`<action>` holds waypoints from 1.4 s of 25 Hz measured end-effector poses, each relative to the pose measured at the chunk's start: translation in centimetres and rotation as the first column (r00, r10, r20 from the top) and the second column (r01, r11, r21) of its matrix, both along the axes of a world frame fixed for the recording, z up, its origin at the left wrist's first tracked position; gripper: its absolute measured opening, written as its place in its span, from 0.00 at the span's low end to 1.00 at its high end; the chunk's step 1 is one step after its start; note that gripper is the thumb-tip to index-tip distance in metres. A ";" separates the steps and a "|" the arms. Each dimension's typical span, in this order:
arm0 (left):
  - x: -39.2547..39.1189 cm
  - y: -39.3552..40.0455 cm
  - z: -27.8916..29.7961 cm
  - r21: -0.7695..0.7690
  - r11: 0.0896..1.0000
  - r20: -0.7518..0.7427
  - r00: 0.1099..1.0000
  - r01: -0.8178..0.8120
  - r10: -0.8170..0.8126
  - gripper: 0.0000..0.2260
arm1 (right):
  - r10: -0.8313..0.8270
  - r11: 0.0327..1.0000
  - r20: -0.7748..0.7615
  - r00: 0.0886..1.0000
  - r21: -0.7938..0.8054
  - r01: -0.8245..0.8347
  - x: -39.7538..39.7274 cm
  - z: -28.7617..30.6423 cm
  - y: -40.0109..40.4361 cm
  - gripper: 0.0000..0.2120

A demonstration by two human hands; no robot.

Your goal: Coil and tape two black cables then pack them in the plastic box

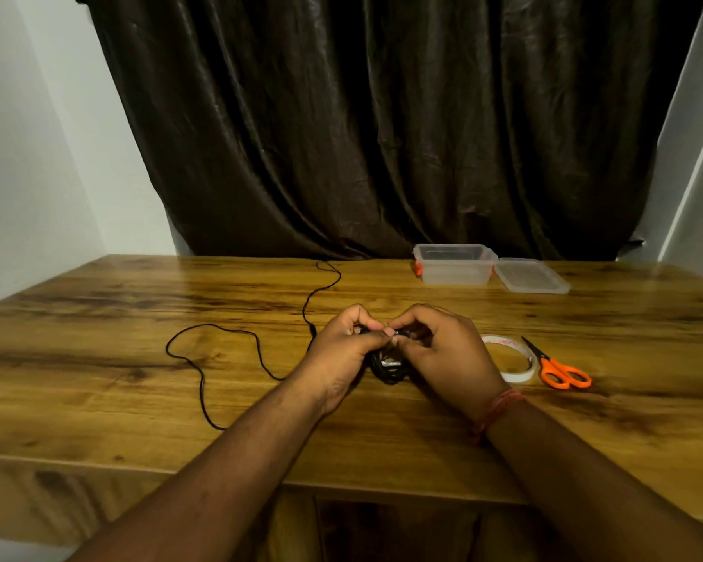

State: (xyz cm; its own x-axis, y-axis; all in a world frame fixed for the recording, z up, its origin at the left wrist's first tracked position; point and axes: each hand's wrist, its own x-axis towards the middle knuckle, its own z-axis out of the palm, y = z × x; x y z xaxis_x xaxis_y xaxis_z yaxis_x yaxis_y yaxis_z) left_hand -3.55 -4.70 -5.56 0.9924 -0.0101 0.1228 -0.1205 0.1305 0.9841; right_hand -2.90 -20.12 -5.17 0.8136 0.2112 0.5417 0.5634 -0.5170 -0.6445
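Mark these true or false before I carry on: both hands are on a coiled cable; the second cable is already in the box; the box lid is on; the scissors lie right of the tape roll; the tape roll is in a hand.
1. Both hands hold a coiled black cable. True: the left hand and right hand grip the coiled cable between them.
2. The second cable is in the box. False: the loose cable lies uncoiled on the table; the plastic box looks empty.
3. The lid is on the box. False: the lid lies beside it, to its right.
4. The scissors lie right of the tape roll. True: scissors, tape roll.
5. A hand holds the tape roll. False: it rests on the table.
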 end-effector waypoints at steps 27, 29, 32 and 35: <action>1.1 -0.1 -1.5 0.701 0.612 0.347 0.925 -0.367 0.157 0.08 | -0.233 0.945 -0.096 0.968 -0.258 0.202 1.7 -1.3 1.2 0.02; 1.2 -0.1 -1.6 0.711 0.600 0.349 0.924 -0.368 0.153 0.08 | -0.226 0.943 -0.088 0.970 -0.269 0.195 1.8 -1.4 1.2 0.03; 1.2 -0.1 -1.6 0.700 0.610 0.351 0.923 -0.372 0.160 0.06 | -0.210 0.961 -0.133 0.968 -0.210 0.180 1.8 -1.5 1.1 0.04; 1.1 -0.2 -1.7 0.705 0.601 0.354 0.921 -0.376 0.161 0.06 | -0.182 0.975 -0.159 0.970 -0.160 0.157 1.7 -1.6 0.9 0.05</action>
State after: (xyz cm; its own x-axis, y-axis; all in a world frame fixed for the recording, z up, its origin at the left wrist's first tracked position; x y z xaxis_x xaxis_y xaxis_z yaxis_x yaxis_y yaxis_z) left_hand -2.40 -4.88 -7.24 0.9058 0.0580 0.4198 -0.2576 -0.7111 0.6541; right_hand -1.15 -19.20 -6.79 0.9222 0.1282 0.3648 0.3471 -0.6904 -0.6347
